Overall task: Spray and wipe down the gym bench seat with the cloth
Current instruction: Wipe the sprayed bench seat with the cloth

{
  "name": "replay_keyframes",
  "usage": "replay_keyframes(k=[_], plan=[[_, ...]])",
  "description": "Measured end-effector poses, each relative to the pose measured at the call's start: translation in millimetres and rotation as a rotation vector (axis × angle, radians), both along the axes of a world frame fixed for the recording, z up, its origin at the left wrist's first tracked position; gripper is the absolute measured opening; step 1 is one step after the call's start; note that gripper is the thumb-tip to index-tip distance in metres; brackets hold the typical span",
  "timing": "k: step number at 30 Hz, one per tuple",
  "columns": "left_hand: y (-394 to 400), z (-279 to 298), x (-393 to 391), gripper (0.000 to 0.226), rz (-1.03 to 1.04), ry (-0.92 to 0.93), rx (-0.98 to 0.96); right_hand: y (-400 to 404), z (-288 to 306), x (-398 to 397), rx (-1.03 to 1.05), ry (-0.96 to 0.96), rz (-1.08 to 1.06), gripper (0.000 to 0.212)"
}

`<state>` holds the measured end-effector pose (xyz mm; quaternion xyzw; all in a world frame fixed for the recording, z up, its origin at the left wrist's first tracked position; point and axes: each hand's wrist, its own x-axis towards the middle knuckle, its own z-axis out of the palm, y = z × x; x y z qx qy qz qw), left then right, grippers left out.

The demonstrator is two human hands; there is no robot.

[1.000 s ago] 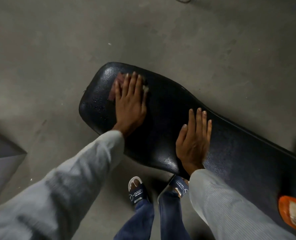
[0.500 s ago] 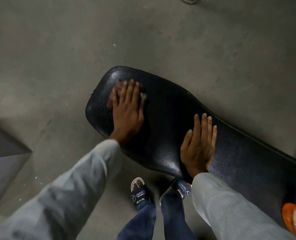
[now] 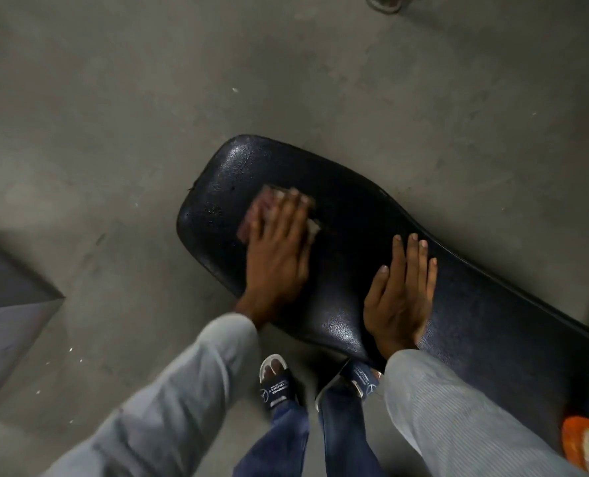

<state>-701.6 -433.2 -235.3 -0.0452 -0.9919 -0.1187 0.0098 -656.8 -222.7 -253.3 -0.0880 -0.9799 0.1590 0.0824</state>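
Left hand (image 3: 277, 256) lies flat, fingers extended, pressing the reddish cloth (image 3: 258, 215) onto the black bench seat (image 3: 348, 235). Right hand (image 3: 401, 297) rests open, empty. An orange object (image 3: 587, 445), possibly a bottle, sits at the seat's near-right edge; bare concrete floor (image 3: 148, 115) surrounds.

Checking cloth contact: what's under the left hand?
A pinkish cloth lies under the left hand, pressed flat on the black bench seat. Only its edges past the fingers show; the rest is covered.
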Motion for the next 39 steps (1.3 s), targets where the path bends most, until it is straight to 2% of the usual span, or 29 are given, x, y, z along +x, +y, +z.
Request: replay_keyframes(k=[3,6,8,11,13,17,22,24,27,29,32,35,39], plan=[[-31,3,-61,0.059,0.174,0.002,-0.001,0,-1,0,0.000,0.000,0.002,0.056],[-18,3,-94,0.061,0.211,-0.034,0.057,0,-2,0,0.006,0.004,0.001,0.056],[5,1,-79,0.060,0.134,-0.026,0.056,0,-1,1,0.006,0.008,0.001,0.056],[24,1,-15,0.061,-0.122,-0.032,0.072,-1,0,0,0.003,0.007,0.003,0.056],[14,-1,22,0.062,-0.159,-0.034,0.054,-1,1,0,0.003,-0.010,-0.002,0.056],[-36,-3,34,0.059,0.189,0.017,0.009,-1,2,0,0.008,-0.023,-0.003,0.056],[-60,0,-37,0.060,0.505,-0.008,0.028,-1,-1,1,0.004,-0.022,-0.002,0.056],[-42,0,-38,0.062,0.466,-0.015,0.023,0,0,1,0.001,-0.024,-0.002,0.056],[-4,2,13,0.061,0.212,-0.023,0.037,-2,3,1,0.006,-0.029,0.000,0.056],[10,1,48,0.063,0.137,-0.053,0.054,-3,2,1,0.007,-0.031,-0.008,0.055],[-2,-2,59,0.064,0.253,-0.052,0.057,-3,2,0,0.004,-0.031,-0.007,0.056],[-33,-2,31,0.063,0.395,-0.052,0.002,-5,3,0,0.014,-0.039,-0.004,0.056],[-28,0,-10,0.067,0.536,-0.102,0.069,-3,3,0,0.030,-0.030,0.005,0.056]])
